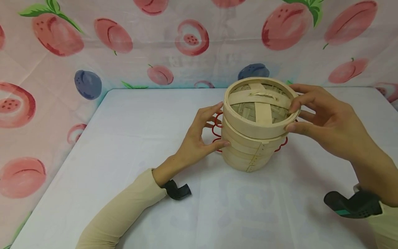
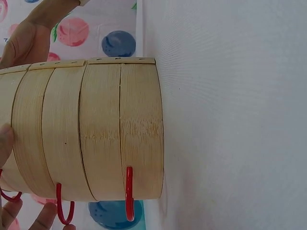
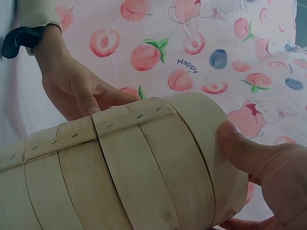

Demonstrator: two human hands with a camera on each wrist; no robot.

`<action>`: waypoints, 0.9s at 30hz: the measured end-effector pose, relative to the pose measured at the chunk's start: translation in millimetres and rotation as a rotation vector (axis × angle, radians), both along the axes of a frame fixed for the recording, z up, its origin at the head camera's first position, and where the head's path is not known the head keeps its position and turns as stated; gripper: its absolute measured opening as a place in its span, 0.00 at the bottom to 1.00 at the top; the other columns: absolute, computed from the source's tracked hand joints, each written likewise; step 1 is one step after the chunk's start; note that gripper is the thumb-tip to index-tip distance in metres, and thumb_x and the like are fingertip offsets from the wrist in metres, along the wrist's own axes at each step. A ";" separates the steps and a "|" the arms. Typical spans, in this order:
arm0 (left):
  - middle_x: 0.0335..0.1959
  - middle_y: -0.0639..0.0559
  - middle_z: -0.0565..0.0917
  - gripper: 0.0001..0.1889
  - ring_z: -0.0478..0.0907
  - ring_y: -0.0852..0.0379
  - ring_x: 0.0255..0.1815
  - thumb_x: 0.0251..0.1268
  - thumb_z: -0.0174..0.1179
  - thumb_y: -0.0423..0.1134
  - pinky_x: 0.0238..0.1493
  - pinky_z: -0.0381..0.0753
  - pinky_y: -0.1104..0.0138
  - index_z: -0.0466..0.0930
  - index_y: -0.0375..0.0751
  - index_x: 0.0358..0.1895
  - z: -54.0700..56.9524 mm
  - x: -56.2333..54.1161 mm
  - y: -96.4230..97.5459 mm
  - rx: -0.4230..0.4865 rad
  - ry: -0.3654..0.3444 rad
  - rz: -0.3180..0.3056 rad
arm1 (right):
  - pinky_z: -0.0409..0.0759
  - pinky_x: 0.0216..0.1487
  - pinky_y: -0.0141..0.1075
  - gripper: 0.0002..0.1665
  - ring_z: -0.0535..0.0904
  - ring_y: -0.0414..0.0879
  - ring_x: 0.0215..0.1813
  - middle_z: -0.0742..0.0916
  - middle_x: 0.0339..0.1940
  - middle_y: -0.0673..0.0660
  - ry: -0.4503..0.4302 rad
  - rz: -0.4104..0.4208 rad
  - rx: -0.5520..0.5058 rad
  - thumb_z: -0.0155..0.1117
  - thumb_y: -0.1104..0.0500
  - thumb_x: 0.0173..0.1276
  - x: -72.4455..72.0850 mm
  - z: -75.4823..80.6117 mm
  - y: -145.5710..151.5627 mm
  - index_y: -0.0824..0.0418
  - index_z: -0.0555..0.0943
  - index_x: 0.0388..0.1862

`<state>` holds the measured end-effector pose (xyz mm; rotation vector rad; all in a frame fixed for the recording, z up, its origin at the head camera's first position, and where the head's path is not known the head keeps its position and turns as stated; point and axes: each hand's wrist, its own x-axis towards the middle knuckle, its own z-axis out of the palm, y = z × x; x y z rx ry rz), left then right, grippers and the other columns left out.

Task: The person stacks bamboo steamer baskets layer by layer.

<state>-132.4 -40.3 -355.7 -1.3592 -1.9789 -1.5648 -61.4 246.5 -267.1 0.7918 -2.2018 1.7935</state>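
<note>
A round bamboo steamer of stacked tiers stands on the white table, its woven lid on top. Red loop handles stick out from its sides. My left hand holds the steamer's left side, thumb at the front and fingers reaching behind by the red loops. On the right, my right hand grips the lid's rim, thumb outside at the front and a fingertip over the top edge. The right wrist view shows the right thumb against the lid's side. Stapled seams run down the steamer's front.
A white cloth covers the table. Behind and to the left hangs a pink curtain printed with fruit. Black wrist bands stick out below both sleeves.
</note>
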 end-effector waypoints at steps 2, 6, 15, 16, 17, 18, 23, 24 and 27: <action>0.63 0.44 0.65 0.54 0.70 0.51 0.56 0.44 0.76 0.30 0.49 0.76 0.59 0.53 0.59 0.74 -0.2 -0.2 0.0 -0.001 0.001 0.001 | 0.70 0.59 0.27 0.20 0.59 0.56 0.70 0.71 0.57 0.69 -0.014 0.007 -0.020 0.68 0.84 0.47 0.7 0.5 -1.3 0.78 0.74 0.39; 0.63 0.45 0.65 0.54 0.69 0.51 0.57 0.44 0.76 0.30 0.49 0.75 0.59 0.52 0.60 0.74 -0.3 -0.5 -0.1 -0.006 0.005 0.004 | 0.69 0.60 0.28 0.20 0.61 0.57 0.69 0.69 0.59 0.72 -0.023 0.006 -0.022 0.68 0.84 0.47 0.9 0.7 -1.5 0.79 0.73 0.39; 0.62 0.41 0.65 0.54 0.70 0.51 0.56 0.44 0.76 0.30 0.48 0.76 0.59 0.52 0.60 0.74 -0.3 -1.0 0.0 -0.005 0.001 0.006 | 0.70 0.61 0.30 0.21 0.63 0.58 0.67 0.67 0.63 0.73 0.001 0.103 -0.060 0.71 0.81 0.47 -3.0 -2.1 2.5 0.81 0.73 0.39; 0.62 0.41 0.66 0.54 0.70 0.51 0.56 0.45 0.75 0.30 0.48 0.76 0.59 0.53 0.59 0.74 -0.4 -1.3 0.0 -0.003 0.002 0.006 | 0.70 0.60 0.30 0.21 0.63 0.58 0.67 0.66 0.64 0.73 0.004 0.115 -0.066 0.71 0.80 0.47 -3.5 -2.2 2.7 0.81 0.72 0.39; 0.62 0.42 0.66 0.53 0.70 0.51 0.56 0.45 0.75 0.30 0.48 0.76 0.59 0.53 0.59 0.74 -0.5 -1.4 0.1 -0.003 0.002 0.006 | 0.70 0.60 0.31 0.21 0.63 0.59 0.67 0.66 0.64 0.74 0.006 0.126 -0.070 0.71 0.80 0.47 -4.1 -2.4 2.9 0.82 0.72 0.39; 0.62 0.43 0.66 0.53 0.69 0.51 0.57 0.45 0.75 0.31 0.48 0.76 0.59 0.53 0.59 0.74 -0.6 -1.7 0.2 -0.003 0.003 0.006 | 0.70 0.61 0.31 0.21 0.63 0.59 0.67 0.65 0.65 0.73 0.007 0.130 -0.065 0.71 0.80 0.47 -4.4 -2.3 3.2 0.81 0.72 0.39; 0.61 0.44 0.66 0.53 0.70 0.52 0.56 0.46 0.75 0.31 0.48 0.76 0.59 0.52 0.58 0.74 -1.3 -2.2 -0.1 -0.004 0.006 0.006 | 0.68 0.62 0.31 0.20 0.59 0.60 0.69 0.64 0.67 0.73 0.001 0.157 -0.052 0.69 0.82 0.48 -5.9 -2.8 5.5 0.81 0.72 0.39; 0.61 0.43 0.66 0.53 0.71 0.52 0.55 0.46 0.75 0.31 0.48 0.76 0.59 0.52 0.58 0.74 -1.3 -2.1 -0.1 -0.005 0.005 0.008 | 0.67 0.63 0.31 0.20 0.58 0.60 0.69 0.64 0.67 0.73 -0.002 0.164 -0.055 0.69 0.81 0.48 -6.3 -3.0 6.0 0.81 0.72 0.39; 0.60 0.44 0.67 0.52 0.72 0.52 0.54 0.46 0.75 0.31 0.48 0.76 0.59 0.53 0.57 0.74 -1.3 -1.6 -0.4 -0.007 0.001 0.015 | 0.67 0.63 0.32 0.20 0.56 0.61 0.70 0.64 0.67 0.74 -0.008 0.180 -0.072 0.70 0.80 0.49 -7.6 -3.5 6.9 0.81 0.71 0.39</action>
